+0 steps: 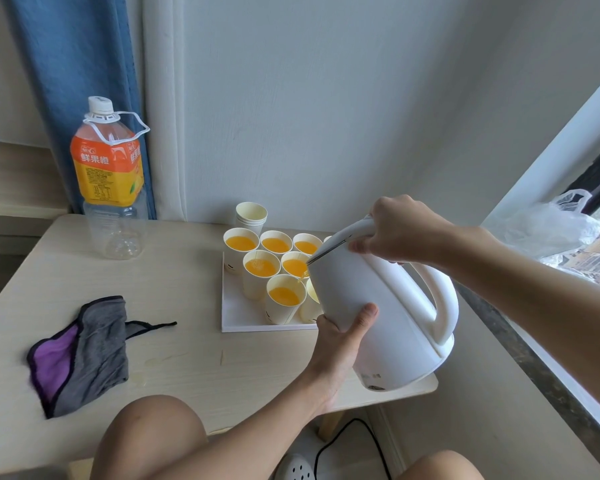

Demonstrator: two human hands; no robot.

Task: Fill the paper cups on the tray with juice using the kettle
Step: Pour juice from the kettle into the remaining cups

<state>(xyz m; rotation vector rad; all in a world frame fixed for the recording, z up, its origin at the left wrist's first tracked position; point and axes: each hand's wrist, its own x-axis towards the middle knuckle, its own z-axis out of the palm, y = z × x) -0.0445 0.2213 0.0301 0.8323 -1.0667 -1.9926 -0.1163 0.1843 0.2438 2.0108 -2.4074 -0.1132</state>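
The white kettle (pixel 388 306) is held clear of the table (pixel 174 358), tilted with its spout down over the front right part of the white tray (pixel 236 318). The right hand (pixel 402 232) is wrapped round the top of the handle, close to the lid. The left hand (pixel 343 336) cradles the lower body from beneath, with the thumb laid up the side. A thin thread of juice (pixel 302 277) runs from the spout, near where the rims of two front cups meet; which one receives it cannot be told. The paper cups (pixel 260 271) stand upright and close-packed on the tray. Six visibly hold orange liquid. A half-hidden cup (pixel 310 301) beside the kettle shows a pale inside. A stack of empty cups (pixel 251 216) stands on the table just behind the tray. At the far left stands a capped bottle (pixel 110 178), almost drained. Nearer, a grey and purple cloth (pixel 80 351) lies crumpled on the tabletop.
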